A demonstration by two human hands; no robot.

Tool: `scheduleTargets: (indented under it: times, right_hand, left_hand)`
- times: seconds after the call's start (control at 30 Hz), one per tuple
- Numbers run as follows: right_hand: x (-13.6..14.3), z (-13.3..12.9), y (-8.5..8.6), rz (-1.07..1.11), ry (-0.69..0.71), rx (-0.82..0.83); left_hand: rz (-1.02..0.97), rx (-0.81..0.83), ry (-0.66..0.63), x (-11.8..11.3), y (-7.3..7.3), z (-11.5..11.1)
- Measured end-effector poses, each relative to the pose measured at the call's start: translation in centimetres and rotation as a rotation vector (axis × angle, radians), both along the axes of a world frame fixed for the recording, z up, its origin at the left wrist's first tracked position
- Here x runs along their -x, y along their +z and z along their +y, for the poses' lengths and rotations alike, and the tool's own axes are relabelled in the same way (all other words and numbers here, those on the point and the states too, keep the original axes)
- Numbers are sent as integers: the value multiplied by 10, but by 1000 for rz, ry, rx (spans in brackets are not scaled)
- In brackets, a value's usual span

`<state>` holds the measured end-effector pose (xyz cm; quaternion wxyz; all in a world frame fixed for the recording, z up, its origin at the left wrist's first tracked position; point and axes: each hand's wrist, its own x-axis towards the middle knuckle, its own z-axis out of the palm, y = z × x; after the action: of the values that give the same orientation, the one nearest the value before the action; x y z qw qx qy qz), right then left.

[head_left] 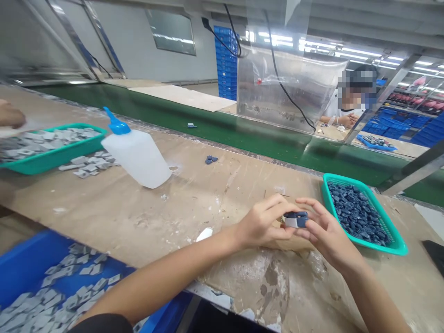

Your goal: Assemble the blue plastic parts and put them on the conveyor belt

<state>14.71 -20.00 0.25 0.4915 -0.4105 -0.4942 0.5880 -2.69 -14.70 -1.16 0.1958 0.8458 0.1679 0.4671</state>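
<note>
Above the near side of the bench [236, 199]: a small grey-and-blue block [294, 219] is held up between two sets of fingertips, apparently so that its parts can be seen and turned.
Left hand [265, 219]: closed in a pinch on the block's left end, seemingly steadying it.
Right hand [322, 229]: gripping the blue end between thumb and fingers, index finger raised, perhaps to leave the upper side free.
Right basket [381, 249]: filled with dark blue pieces [357, 215], just beside the right hand, probably for a short reach.
Blue bin [21, 259]: below the bench edge on the left, holding loose grey pieces [52, 298], likely near the left arm for easy access.
Bottle [138, 159]: upright, blue spout on top, well apart from both hands; that likely keeps it out of their way.
Left basket [74, 151]: heaped with grey parts, another person's hand [11, 114] beside it.
</note>
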Motion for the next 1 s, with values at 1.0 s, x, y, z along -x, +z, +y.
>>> scheduleTargets:
  times: [1.0]
  right_hand:
    - [-63,10,8,-759,-342,-310]
  left_hand:
    - [321,24,60,6,11,42]
